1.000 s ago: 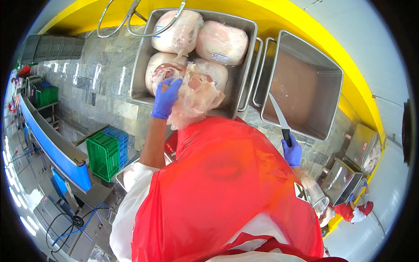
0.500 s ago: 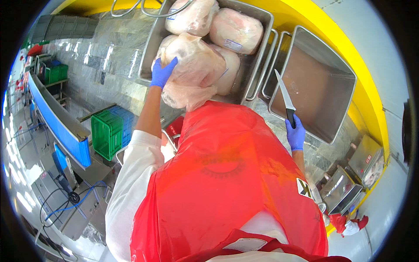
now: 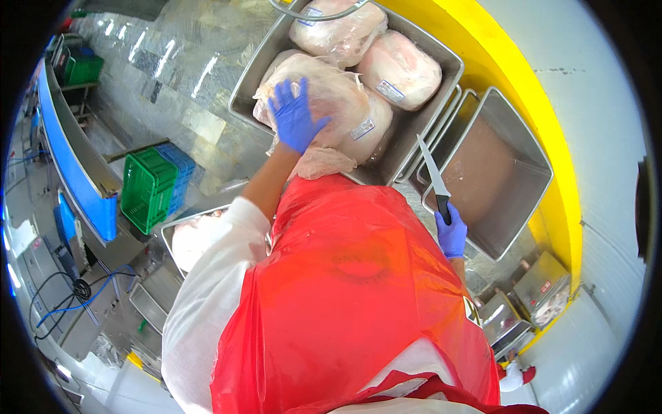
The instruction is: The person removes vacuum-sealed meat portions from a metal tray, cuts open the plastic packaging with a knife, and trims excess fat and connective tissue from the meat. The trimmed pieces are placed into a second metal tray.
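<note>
My left hand (image 3: pixel 296 119), in a blue glove, lies with spread fingers on a plastic-wrapped block of pale meat (image 3: pixel 329 96). That block rests in a metal tub (image 3: pixel 452 69) with several other wrapped blocks, such as the labelled one (image 3: pixel 401 69) at its right. Loose clear wrap (image 3: pixel 323 163) bunches over the tub's near edge, by my red apron. To the right, my right hand (image 3: pixel 452 234), also gloved in blue, is closed round the black handle of a knife (image 3: pixel 433 169). The blade points up and away, in front of a second metal tub's left side.
The second metal tub (image 3: pixel 493 228) stands at right along a yellow wall base (image 3: pixel 552 152). Another tub with pale meat (image 3: pixel 195 238) is by my left elbow. Green crates (image 3: pixel 146 193) and a blue-sided conveyor (image 3: pixel 76 165) stand left. A person (image 3: pixel 516 376) is at lower right.
My left hand has gone from gripping the block's left side and wrap to lying spread on its top. The view has shifted; the knife stays in my right hand.
</note>
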`<state>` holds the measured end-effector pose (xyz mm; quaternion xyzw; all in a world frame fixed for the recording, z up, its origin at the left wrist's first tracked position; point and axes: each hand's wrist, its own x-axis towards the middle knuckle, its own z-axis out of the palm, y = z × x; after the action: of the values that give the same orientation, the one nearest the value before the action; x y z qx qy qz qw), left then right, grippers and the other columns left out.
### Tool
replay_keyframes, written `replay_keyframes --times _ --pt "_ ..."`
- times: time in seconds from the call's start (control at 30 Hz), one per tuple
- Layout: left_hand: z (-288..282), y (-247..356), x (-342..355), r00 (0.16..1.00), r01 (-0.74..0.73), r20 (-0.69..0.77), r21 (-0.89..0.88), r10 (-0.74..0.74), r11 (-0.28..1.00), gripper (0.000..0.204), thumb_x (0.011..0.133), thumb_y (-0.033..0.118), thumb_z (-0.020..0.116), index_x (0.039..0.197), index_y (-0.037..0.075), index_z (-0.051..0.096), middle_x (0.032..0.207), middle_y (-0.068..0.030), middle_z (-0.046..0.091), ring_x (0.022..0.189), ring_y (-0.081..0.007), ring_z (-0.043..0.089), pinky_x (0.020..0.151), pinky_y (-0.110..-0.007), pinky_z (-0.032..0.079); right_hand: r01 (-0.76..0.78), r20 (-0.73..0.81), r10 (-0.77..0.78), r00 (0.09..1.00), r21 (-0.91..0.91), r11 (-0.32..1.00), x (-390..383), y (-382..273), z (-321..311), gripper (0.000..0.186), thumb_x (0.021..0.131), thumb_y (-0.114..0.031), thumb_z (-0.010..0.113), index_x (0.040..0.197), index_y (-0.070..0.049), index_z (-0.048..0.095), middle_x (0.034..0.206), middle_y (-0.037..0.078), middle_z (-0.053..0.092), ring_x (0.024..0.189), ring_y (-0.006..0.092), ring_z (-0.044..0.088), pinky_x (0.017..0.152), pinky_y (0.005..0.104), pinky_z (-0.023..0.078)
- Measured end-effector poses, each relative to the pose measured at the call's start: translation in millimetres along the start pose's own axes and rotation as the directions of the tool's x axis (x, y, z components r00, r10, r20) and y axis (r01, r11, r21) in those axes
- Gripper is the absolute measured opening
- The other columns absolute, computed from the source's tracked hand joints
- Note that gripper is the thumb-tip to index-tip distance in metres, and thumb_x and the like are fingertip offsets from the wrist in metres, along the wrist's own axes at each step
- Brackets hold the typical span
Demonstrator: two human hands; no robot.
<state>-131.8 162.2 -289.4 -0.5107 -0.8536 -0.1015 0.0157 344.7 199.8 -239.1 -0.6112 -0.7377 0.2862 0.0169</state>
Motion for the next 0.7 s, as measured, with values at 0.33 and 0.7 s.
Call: replay_keyframes --times 0.33,0.7 --pt "86.3 -184.0 -13.5 0.975 -0.188 0.040 -0.358 0.216 0.915 0.018 0.087 0.017 0.058 0.096 0.006 0.069 0.078 -0.0188 0.062 0.082 -0.0357 0.064 0.077 -0.046 0.050 -0.016 0.051 0.018 0.999 -0.038 0.999 28.8 -100.8 -10.4 0.044 0.087 -0.024 0.074 0.123 0.000 0.064 0.098 0.018 0.072 0.087 0.0200 0.070 0.080 0.0359 0.053" --pt "74.3 -250.8 -11.8 0.915 0.175 -0.154 -0.681 -0.372 0.711 0.063 0.081 0.022 0.075 0.134 0.000 0.049 0.112 -0.0229 0.064 0.105 -0.0444 0.061 0.095 -0.046 0.049 0.256 0.219 -0.200 0.955 -0.268 0.929 73.5 -222.4 -19.2 0.042 0.088 -0.024 0.073 0.122 -0.001 0.064 0.101 0.021 0.072 0.092 0.0295 0.073 0.076 0.0384 0.054"
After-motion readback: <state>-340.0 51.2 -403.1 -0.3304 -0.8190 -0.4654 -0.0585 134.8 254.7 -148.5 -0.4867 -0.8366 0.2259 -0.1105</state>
